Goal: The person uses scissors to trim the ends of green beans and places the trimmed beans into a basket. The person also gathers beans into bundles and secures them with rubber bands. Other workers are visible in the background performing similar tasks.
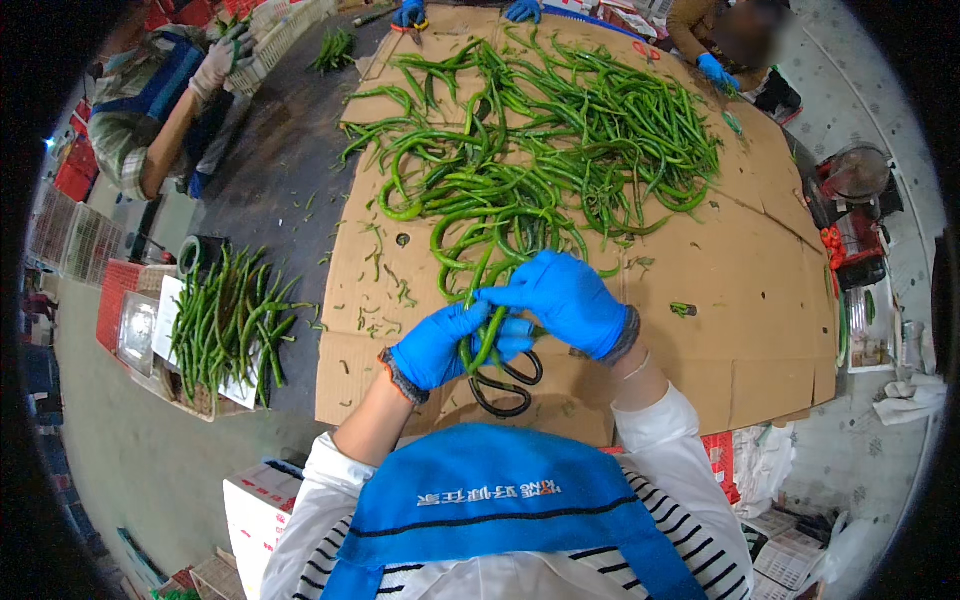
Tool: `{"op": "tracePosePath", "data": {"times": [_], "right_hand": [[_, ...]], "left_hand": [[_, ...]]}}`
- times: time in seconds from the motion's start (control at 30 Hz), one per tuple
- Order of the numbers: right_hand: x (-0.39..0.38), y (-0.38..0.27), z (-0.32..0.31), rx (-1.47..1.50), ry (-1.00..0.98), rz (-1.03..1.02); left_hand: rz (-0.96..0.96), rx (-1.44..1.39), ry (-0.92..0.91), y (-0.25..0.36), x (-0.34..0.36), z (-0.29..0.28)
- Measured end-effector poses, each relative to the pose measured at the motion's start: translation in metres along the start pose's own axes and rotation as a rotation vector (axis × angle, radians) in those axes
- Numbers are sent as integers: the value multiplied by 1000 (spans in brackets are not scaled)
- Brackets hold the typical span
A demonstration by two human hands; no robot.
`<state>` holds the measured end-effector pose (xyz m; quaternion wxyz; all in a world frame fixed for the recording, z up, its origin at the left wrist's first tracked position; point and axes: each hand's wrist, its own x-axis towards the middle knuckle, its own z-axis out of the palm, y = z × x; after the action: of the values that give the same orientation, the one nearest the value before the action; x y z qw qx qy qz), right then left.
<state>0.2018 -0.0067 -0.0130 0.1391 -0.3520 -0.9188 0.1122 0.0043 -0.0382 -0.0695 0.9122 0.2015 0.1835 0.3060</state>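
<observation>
My left hand (pixel 437 350), in a blue glove, is closed around a few long green chili peppers (pixel 488 340) at the near side of the cardboard. My right hand (pixel 572 302), gloved alike, is bent over them with its fingertips pinched at the peppers' upper part. Just beneath both hands show the black loop handles of a pair of scissors (pixel 502 408); the blades are hidden, and I cannot tell whether they lie on the cardboard or hang from a hand. Beyond my hands spreads a large heap of long green chili peppers (pixel 610 130).
A cardboard sheet (pixel 740 330) covers the dark table (pixel 270 180), scattered with stem scraps. At left lies a pepper pile (pixel 235 325) beside a tape roll (pixel 200 255). Co-workers' gloved hands (pixel 716 72) are across the table; red-handled scissors (pixel 647 50) lie near the far edge.
</observation>
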Motion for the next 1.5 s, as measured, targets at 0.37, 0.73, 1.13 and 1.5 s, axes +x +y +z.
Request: {"op": "tracePosePath", "data": {"times": [0.37, 0.73, 1.13, 1.5], "right_hand": [[-7, 68, 25, 285, 476, 505], [39, 131, 54, 68, -146, 504], [-102, 166, -5, -136, 396, 800], [-34, 112, 58, -178, -34, 880]], "left_hand": [[12, -96, 202, -5, -14, -5], [155, -85, 58, -4, -12, -26], [192, -115, 104, 2, -12, -43], [216, -99, 99, 1, -13, -41]]}}
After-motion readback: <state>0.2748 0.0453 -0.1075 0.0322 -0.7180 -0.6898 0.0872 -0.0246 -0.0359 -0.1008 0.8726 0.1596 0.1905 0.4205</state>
